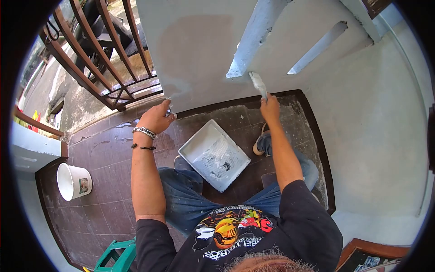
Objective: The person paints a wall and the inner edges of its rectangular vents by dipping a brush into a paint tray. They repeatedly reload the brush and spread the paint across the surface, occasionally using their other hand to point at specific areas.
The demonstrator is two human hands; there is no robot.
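Observation:
My right hand point(270, 109) is closed round the handle of a paintbrush point(258, 84), its paint-coated head pointing up at the wall point(199, 50), just below a slanted slot. My left hand point(156, 118), with a chain bracelet and a dark cord at the wrist, is by the lower left edge of the wall, fingers curled. Something small and shiny shows at its fingertips, and I cannot tell what it is. Between my legs lies a paint tray point(241, 158), smeared with white and pale blue-grey paint. A damp-looking darker patch marks the wall above my left hand.
A white bucket point(74, 181) stands on the brown tiled floor point(108, 199) at the left. A green plastic stool point(118, 258) is at the lower left. The brown barred gate point(108, 50) adjoins the wall, with a motorcycle point(97, 41) beyond it. Dark skirting borders the floor.

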